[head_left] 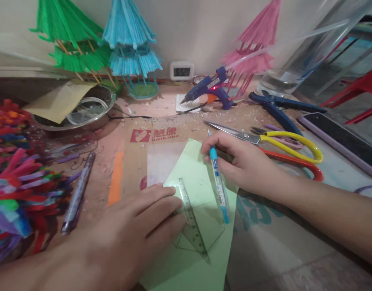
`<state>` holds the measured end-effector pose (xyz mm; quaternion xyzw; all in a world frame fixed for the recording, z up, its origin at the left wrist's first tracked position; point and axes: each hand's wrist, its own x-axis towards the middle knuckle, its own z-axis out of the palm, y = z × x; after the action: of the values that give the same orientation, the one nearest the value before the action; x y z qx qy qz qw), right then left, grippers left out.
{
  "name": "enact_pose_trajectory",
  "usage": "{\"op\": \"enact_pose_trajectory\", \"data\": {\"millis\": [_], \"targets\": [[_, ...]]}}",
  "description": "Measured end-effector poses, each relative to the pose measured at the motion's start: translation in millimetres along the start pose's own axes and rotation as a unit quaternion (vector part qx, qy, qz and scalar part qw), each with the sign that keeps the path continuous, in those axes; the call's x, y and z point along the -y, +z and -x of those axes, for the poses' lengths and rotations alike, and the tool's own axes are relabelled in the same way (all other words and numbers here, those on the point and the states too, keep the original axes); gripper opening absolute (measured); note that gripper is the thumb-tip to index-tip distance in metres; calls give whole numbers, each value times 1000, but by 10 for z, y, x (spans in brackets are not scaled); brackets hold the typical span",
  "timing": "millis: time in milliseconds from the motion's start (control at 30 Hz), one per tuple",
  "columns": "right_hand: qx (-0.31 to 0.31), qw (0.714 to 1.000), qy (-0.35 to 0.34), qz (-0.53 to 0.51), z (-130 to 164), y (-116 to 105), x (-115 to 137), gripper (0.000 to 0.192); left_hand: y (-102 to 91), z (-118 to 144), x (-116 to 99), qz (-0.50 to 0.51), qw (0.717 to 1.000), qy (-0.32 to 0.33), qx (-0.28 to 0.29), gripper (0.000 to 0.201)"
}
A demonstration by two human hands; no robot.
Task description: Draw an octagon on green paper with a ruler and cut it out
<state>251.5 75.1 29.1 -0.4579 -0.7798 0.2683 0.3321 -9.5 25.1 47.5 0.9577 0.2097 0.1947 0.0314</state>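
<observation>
A light green sheet of paper [192, 258] lies on the cardboard-covered table in front of me. On it rests a clear triangular set square [201, 226]. My left hand [137, 230] lies flat on the left side of the set square, fingers pressed on it. My right hand [243, 161] holds a blue mechanical pencil [219, 186] just right of the set square, with the pencil lying along the paper.
Yellow-handled scissors [271, 139] and orange-handled scissors [295, 161] lie right of my right hand. A blue glue gun [210, 89], blue pliers [280, 107], a metal bowl [83, 111], green [70, 36], blue [131, 44] and pink [255, 40] craft umbrellas stand behind. Pipe cleaners [19, 178] pile at left.
</observation>
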Motion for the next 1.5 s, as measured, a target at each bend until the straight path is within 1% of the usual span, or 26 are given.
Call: {"op": "enact_pose_trajectory", "data": {"millis": [67,167,267,367,467,733,933,1100,1300,1400,1500], "targets": [[5,1000,0,1,2,-6,5,12,-6,-50,-10,9,1000,-11,-16,48],[5,1000,-1,4,7,-11,5,12,-7,-66,-11,9,999,-12,-29,49],[6,1000,-1,5,8,-8,-3,12,2,2,10,15,999,-27,-40,43],[5,1000,-1,1,2,0,-10,13,22,113,42,14,999,-29,-12,34],[6,1000,-1,-1,-2,3,-9,13,43,177,62,29,998,-47,23,33],[7,1000,2,1,-5,2,11,13,60,172,71,26,998,-54,34,33],[8,1000,6,4,6,-16,18,17,48,211,134,43,996,-14,71,40],[10,1000,3,7,3,-21,16,21,42,195,157,27,997,11,70,41],[9,1000,-1,5,-1,-13,6,21,43,230,170,25,996,19,78,42],[10,1000,-5,3,4,-10,1,21,60,260,164,32,996,7,77,46],[12,1000,-2,4,11,-12,2,22,91,270,159,62,993,-49,82,47]]}}
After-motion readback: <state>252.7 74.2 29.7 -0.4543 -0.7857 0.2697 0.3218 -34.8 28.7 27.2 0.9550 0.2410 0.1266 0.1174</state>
